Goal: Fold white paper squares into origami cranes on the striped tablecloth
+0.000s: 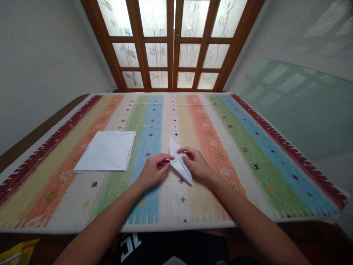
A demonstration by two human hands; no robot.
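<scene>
A folded white paper piece [179, 162], long and pointed at both ends, lies on the striped cloth near the table's middle. My left hand [152, 171] pinches its left edge with fingers curled together. My right hand [196, 163] presses and grips its right side, fingertips bent onto the fold. Both forearms reach in from the near edge.
A stack of white paper sheets [107, 151] rests to the left of my hands. The striped, patterned tablecloth [248, 147] covers the whole table. Wooden doors with frosted glass panes [171, 44] stand behind the far edge. A yellow object [16, 252] shows at the bottom left.
</scene>
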